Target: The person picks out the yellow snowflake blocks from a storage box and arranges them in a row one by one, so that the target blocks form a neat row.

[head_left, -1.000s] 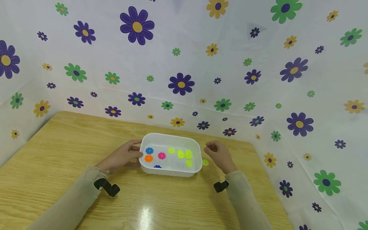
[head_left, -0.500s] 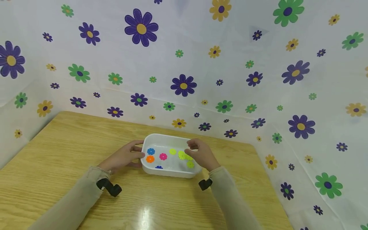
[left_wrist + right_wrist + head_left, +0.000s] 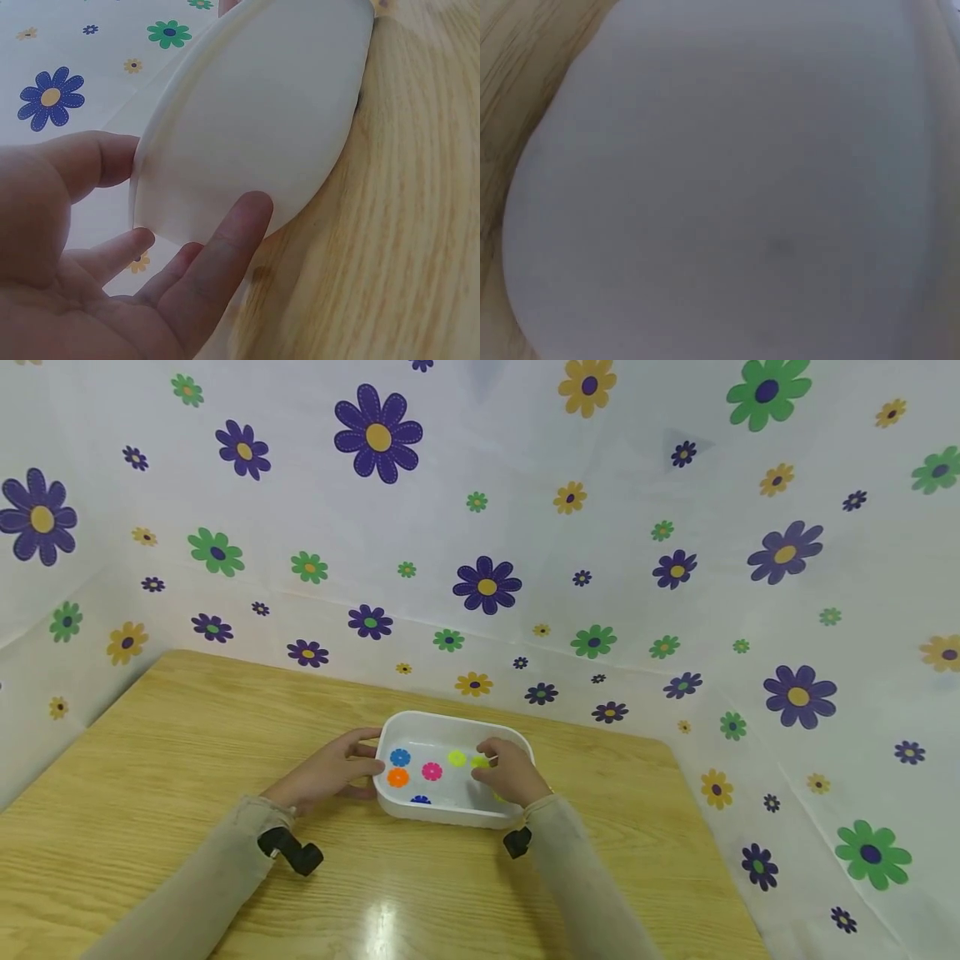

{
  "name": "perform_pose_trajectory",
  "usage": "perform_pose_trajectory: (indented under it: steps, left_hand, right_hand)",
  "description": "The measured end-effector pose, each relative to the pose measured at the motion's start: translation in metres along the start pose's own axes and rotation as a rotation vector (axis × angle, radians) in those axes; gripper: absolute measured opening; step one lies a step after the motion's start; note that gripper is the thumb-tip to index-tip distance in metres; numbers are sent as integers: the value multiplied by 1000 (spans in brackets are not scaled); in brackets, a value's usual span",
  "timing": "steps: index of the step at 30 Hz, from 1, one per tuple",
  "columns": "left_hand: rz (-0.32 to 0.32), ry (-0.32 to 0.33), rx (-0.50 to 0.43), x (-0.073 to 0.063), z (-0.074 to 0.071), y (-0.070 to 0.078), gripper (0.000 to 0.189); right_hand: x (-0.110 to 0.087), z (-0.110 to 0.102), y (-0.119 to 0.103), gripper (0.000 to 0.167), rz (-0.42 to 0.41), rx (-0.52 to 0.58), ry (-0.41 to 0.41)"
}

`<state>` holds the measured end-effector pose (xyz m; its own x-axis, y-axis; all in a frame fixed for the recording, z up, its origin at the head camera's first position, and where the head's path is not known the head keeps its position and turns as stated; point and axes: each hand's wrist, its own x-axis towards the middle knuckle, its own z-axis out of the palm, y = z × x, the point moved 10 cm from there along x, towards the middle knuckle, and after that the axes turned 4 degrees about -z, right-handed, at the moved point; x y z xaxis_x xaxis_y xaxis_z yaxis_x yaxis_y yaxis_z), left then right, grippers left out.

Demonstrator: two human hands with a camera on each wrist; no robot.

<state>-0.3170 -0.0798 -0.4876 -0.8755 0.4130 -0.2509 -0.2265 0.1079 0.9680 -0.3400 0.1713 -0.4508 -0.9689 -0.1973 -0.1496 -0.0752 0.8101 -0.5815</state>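
A white plastic tray [image 3: 442, 817] stands on the wooden table with several small snowflake discs in it. My left hand [image 3: 330, 770] holds the tray's left end. In the left wrist view its thumb [image 3: 112, 157] is over the rim and the fingertips meet the outer wall. My right hand [image 3: 510, 772] reaches over the right end, thumb and index finger apart above the yellow-green discs [image 3: 478, 762], which it partly hides. Also inside lie light-blue [image 3: 400, 757], orange [image 3: 397, 777], pink [image 3: 432, 772], dark-blue [image 3: 421, 799] and yellow-green [image 3: 457, 758] discs. The tray wall [image 3: 720, 180] fills the right wrist view.
The wooden table [image 3: 225, 727] extends around the tray. A white cloth [image 3: 427, 510] with printed flowers hangs behind and at both sides. A sliver of yellow [image 3: 552, 790] shows outside the tray by my right wrist. Each wrist wears a black camera mount.
My right hand has moved left, from beside the tray's right end to over the discs inside it. My left hand stays at the tray's left end.
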Motion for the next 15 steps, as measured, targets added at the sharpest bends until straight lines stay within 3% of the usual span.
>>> perform_pose_trajectory:
  steps: [9, 15]
  left_hand:
    - [6, -6, -9, -1, 0, 1, 67]
    - [3, 2, -3, -1, 0, 1, 65]
  right_hand:
    - [9, 10, 9, 38, -22, -125, -1]
    - [11, 19, 9, 31, -14, -144, -18]
